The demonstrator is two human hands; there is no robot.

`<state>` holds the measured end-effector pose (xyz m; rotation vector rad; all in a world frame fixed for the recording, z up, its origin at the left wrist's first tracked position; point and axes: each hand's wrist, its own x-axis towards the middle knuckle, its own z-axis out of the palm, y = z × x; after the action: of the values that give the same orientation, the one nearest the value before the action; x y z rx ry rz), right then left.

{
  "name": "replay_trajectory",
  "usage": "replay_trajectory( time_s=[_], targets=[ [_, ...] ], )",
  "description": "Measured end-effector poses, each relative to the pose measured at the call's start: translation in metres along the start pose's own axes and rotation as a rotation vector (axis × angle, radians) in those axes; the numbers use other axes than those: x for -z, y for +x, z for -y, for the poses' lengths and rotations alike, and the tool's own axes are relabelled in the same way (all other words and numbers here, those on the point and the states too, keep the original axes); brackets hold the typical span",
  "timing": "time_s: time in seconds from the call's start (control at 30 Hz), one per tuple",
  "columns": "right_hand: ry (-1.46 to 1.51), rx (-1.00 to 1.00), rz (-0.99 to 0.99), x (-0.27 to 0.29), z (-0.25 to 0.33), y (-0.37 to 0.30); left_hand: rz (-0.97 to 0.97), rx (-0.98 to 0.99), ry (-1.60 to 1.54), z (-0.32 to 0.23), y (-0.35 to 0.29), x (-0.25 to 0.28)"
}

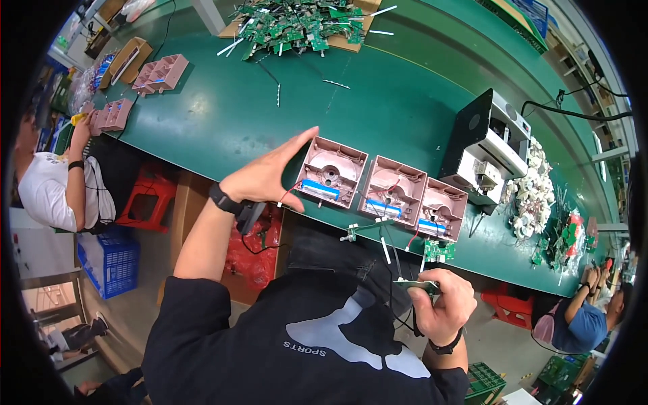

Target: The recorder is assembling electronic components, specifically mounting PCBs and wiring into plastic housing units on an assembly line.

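My left hand (264,177) is spread, with thumb and fingers apart, at the left side of the leftmost pink plastic housing (345,162). Its fingertips reach toward two corners of that housing; whether they touch cannot be made out. A blue cylindrical battery (320,190) lies along the housing's near side. Two similar pink housings, a middle one (403,177) and a right one (451,196), stand beside it, each with a blue battery and thin wires. Low at the right, my right hand (445,305) pinches a small green circuit board (420,286) with wires and white strips near it.
Another green board (439,251) hangs at the table's near edge. A black-and-white machine (487,145) stands right of the housings, beside a heap of white parts (533,192). Circuit boards (297,27) are piled at the back. Co-workers sit at left (50,192) and right (587,324).
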<state>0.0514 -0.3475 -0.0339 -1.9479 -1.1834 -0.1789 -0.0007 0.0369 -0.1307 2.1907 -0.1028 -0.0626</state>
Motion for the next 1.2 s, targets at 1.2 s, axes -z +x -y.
replay_trajectory(
  time_s=[1.2],
  targets=[
    [0.040,0.119,0.136,-0.055,0.009,0.037,-0.257,-0.181,-0.431,-0.073,-0.030,-0.019]
  ],
)
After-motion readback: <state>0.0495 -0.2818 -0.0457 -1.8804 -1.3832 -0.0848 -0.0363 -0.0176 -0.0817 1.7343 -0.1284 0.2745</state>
